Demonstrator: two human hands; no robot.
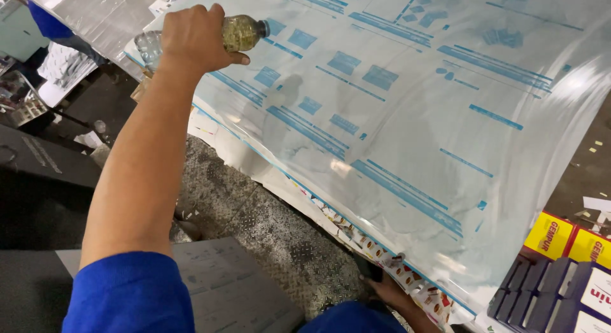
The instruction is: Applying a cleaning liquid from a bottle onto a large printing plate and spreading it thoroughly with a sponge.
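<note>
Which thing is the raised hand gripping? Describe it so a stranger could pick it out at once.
Start at the big shiny printing plate with pale blue blocks that fills the frame. At its upper left edge the left hand grips a small clear plastic bottle lying sideways. Its yellowish-green contents and dark cap set it apart from the flat sheets around it.

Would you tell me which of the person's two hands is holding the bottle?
The left hand, raised at the far edge of the plate, grips the bottle lying sideways. The right hand holds only the plate's near edge.
</note>
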